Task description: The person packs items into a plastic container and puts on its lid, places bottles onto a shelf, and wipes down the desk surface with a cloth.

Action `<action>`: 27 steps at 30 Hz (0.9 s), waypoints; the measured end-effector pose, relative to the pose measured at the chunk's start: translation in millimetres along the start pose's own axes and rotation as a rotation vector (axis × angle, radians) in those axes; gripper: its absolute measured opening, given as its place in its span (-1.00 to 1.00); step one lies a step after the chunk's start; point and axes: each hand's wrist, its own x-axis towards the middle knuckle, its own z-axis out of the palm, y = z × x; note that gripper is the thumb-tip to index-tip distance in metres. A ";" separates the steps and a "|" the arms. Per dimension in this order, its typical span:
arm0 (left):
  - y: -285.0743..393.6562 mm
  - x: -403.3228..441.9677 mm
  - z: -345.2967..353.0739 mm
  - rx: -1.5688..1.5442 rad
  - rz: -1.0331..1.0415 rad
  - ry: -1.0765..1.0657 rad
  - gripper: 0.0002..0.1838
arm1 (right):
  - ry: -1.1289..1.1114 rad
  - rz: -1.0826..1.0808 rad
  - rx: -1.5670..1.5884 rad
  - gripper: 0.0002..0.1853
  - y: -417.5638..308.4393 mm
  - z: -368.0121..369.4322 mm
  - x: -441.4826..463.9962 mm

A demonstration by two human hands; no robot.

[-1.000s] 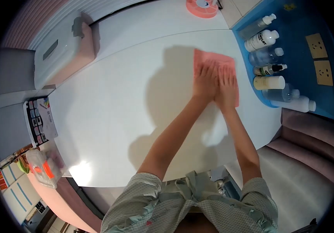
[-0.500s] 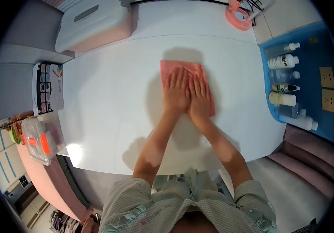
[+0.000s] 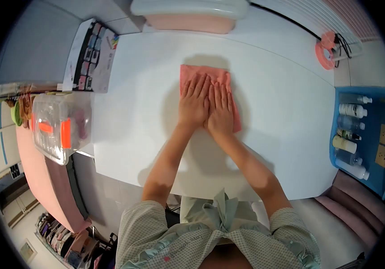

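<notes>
A pink cloth (image 3: 205, 71) lies spread on the white table (image 3: 282, 112), its far edge showing beyond my fingertips. My left hand (image 3: 195, 103) rests flat on the cloth with fingers stretched forward. Beside it, touching along the thumbs, my right hand (image 3: 220, 110) also presses flat on the cloth, palm down. Neither hand has its fingers wrapped round the fabric. A strip of cloth shows to the right of my right hand; the part under the palms is hidden.
A pink and white storage box (image 3: 188, 22) stands at the back. To the right, a blue shelf (image 3: 372, 134) holds several bottles (image 3: 353, 110). At the left are a printed box (image 3: 89, 58) and a clear bin with orange latches (image 3: 53, 134). A pink round-based object (image 3: 324, 54) sits back right.
The view has swung left, so the storage box and shelf appear farther right. Both hands and the cloth have shifted left across the table, hands still flat.
</notes>
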 end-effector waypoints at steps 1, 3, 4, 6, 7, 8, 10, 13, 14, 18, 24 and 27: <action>-17.6 -4.9 -7.3 0.011 -0.014 0.011 -0.50 | -0.007 -0.026 -0.021 -0.37 -13.5 10.5 5.7; -52.7 -15.5 -20.0 0.025 -0.063 -0.007 -0.48 | -0.012 -0.075 -0.062 -0.37 -41.8 30.7 17.7; -68.1 -20.6 -28.0 0.032 -0.082 -0.006 -0.47 | -0.017 -0.072 0.002 -0.38 -57.4 37.1 22.8; -98.0 -28.7 -39.4 0.023 -0.112 0.021 -0.45 | -0.025 -0.081 0.084 -0.39 -86.5 48.4 34.2; -112.3 -33.0 -43.7 0.023 -0.123 0.026 -0.44 | -0.029 -0.084 0.124 -0.40 -99.4 54.7 39.0; -126.1 -37.4 -47.9 0.022 -0.134 0.031 -0.44 | -0.033 -0.082 0.129 -0.39 -109.9 65.6 42.8; -149.8 -46.4 -60.2 0.036 -0.170 -0.002 -0.43 | -0.026 -0.154 0.117 -0.38 -131.4 75.8 52.0; -178.3 -63.7 -77.1 0.129 -0.199 -0.059 -0.44 | -0.038 -0.211 0.150 -0.38 -161.4 89.9 60.3; -185.3 -70.9 -79.3 0.126 -0.205 -0.053 -0.44 | -0.048 -0.224 0.168 -0.38 -169.2 92.5 59.3; -193.0 -103.0 -98.0 0.036 -0.280 -0.012 -0.44 | -0.100 -0.296 0.154 -0.36 -193.4 103.3 48.8; -230.0 -134.3 -120.2 0.112 -0.349 0.012 -0.44 | -0.147 -0.260 0.234 -0.33 -242.8 126.8 35.2; -254.2 -142.9 -131.6 0.237 -0.280 -0.025 -0.45 | -0.148 -0.221 0.231 -0.33 -267.6 145.6 33.4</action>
